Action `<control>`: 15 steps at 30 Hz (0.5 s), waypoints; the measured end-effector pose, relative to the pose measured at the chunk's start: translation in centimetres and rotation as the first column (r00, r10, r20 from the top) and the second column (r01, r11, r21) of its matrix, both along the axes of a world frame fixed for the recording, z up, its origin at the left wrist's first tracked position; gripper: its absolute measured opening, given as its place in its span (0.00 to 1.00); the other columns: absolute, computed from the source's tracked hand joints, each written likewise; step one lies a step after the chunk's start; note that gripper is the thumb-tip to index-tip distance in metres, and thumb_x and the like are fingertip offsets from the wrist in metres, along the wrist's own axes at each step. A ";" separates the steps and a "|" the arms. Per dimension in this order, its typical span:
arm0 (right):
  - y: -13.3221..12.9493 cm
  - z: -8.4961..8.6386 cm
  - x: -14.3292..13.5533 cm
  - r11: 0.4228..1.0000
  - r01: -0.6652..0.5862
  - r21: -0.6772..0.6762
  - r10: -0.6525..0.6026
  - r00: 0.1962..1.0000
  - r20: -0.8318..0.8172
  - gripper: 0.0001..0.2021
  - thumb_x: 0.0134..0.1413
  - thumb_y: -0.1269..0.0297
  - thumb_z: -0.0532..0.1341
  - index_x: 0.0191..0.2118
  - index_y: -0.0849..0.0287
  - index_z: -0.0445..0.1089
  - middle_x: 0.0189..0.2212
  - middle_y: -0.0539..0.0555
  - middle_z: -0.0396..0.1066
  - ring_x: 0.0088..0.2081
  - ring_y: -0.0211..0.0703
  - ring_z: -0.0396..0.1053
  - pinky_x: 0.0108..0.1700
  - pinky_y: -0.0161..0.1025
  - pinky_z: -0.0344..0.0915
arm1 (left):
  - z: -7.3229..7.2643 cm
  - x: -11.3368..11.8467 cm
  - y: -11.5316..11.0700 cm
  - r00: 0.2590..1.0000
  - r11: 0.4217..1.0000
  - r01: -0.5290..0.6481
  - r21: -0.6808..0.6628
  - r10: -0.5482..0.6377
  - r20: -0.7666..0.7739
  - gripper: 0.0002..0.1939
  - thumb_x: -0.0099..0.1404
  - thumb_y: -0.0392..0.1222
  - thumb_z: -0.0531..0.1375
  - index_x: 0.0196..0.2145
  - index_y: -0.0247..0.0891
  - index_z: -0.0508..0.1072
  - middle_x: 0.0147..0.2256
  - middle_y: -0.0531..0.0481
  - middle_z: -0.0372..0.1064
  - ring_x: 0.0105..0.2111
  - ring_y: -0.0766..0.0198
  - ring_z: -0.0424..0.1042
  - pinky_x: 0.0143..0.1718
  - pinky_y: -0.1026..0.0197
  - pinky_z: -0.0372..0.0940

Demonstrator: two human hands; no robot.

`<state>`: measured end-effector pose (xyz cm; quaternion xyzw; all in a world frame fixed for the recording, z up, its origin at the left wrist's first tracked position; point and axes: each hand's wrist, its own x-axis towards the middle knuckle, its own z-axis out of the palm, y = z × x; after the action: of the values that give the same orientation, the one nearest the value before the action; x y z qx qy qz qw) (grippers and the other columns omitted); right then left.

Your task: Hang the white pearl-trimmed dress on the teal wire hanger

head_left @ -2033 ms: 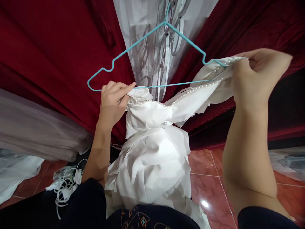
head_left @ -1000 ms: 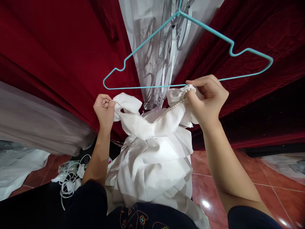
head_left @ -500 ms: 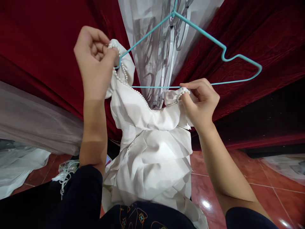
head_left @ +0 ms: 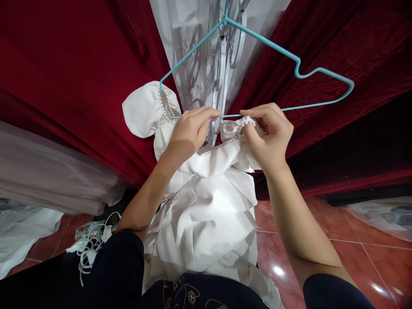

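"Where's the dress?"

"In the middle, hanging down in white folds toward the near edge, with the hanger above it."

"Is any of it on the hanger?"

"The left puffy sleeve is. The hanger's left end passes through its opening, beside the pearl trim. The right end sticks out bare in front of the red curtain."

"And the left hand?"

"It reaches across the top of the dress to the hanger's lower bar. Its fingers lie close together, pinching the bar with the thumb underneath."

"The right hand?"

"Just to the right, pinching the pearl-edged right shoulder of the dress between thumb and fingers. The forefinger's tip meets the lower bar. I can't tell how the other fingers curl behind."

"What's around them?"

"A sheer white curtain on the far side, tangled white cables at near left, and shiny red floor tiles at near right."
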<state>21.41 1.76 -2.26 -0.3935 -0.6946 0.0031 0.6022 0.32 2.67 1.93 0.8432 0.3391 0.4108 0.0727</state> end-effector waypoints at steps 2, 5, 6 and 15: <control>-0.6 0.0 0.5 1.000 0.000 0.016 -0.001 0.999 0.046 0.19 0.55 0.76 0.57 0.48 0.52 0.77 0.45 0.54 0.76 0.48 0.47 0.76 0.48 0.48 0.73 | -0.5 0.0 0.3 0.999 0.998 -0.043 -0.036 0.044 0.029 0.16 0.73 0.27 0.52 0.44 0.41 0.78 0.41 0.50 0.79 0.44 0.58 0.78 0.50 0.53 0.71; -1.0 -0.2 2.6 0.980 0.161 0.116 -0.162 0.987 -0.007 0.22 0.49 0.77 0.57 0.47 0.52 0.79 0.47 0.56 0.76 0.50 0.51 0.75 0.43 0.47 0.72 | -0.3 -0.8 0.8 0.996 0.995 -0.050 -0.087 0.056 0.063 0.17 0.71 0.26 0.53 0.44 0.41 0.80 0.40 0.49 0.79 0.43 0.58 0.78 0.47 0.55 0.72; -0.9 -0.2 3.6 0.953 0.253 0.167 -0.244 0.967 -0.071 0.21 0.47 0.76 0.58 0.44 0.53 0.79 0.44 0.57 0.75 0.47 0.51 0.75 0.39 0.45 0.70 | -0.1 -1.1 0.9 0.996 0.994 -0.045 -0.103 0.052 0.067 0.17 0.71 0.26 0.53 0.44 0.40 0.80 0.40 0.49 0.79 0.43 0.58 0.79 0.46 0.56 0.72; 2.6 5.4 9.0 0.875 0.399 0.275 -0.303 0.893 -0.332 0.11 0.37 0.79 0.60 0.29 0.57 0.67 0.26 0.50 0.66 0.25 0.31 0.60 0.28 0.35 0.47 | 1.0 -1.3 -0.4 0.993 0.988 -0.107 -0.108 0.111 0.036 0.19 0.68 0.25 0.54 0.42 0.41 0.83 0.37 0.49 0.81 0.43 0.55 0.77 0.42 0.53 0.71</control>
<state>30.40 4.34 3.12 -0.4009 -0.5090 -0.1704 0.7424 -0.96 2.26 2.97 0.8097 0.4042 0.4131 0.1016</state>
